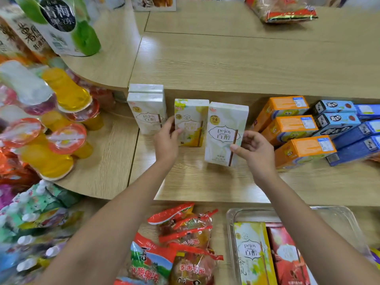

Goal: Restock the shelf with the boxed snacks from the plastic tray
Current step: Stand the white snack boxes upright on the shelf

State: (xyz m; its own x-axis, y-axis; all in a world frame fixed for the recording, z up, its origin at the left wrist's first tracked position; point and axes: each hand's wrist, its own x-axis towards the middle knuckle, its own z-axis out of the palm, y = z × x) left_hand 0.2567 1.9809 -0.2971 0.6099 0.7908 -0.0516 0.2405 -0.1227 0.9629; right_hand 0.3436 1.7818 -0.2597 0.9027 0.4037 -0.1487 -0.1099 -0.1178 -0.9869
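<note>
On the middle wooden shelf [205, 182] my right hand [253, 149] grips the right edge of a pale green Pejoy box [223, 132], upright and slightly tilted. My left hand [166, 140] holds the left side of a yellow-and-white Pejoy box [192, 120] standing behind it. Two white Pejoy boxes [147, 112] stand in a row at the left. On the shelf below at right, the clear plastic tray [333, 214] holds a yellow-green Pejoy box [251, 254] and a red box [287, 258], partly hidden by my right forearm.
Orange boxes [292, 128] and blue boxes [349, 132] lie stacked to the right on the same shelf. Jelly cups [57, 124] crowd the curved shelf at left. Red snack bags [181, 239] lie next to the tray. The upper shelf [246, 64] overhangs.
</note>
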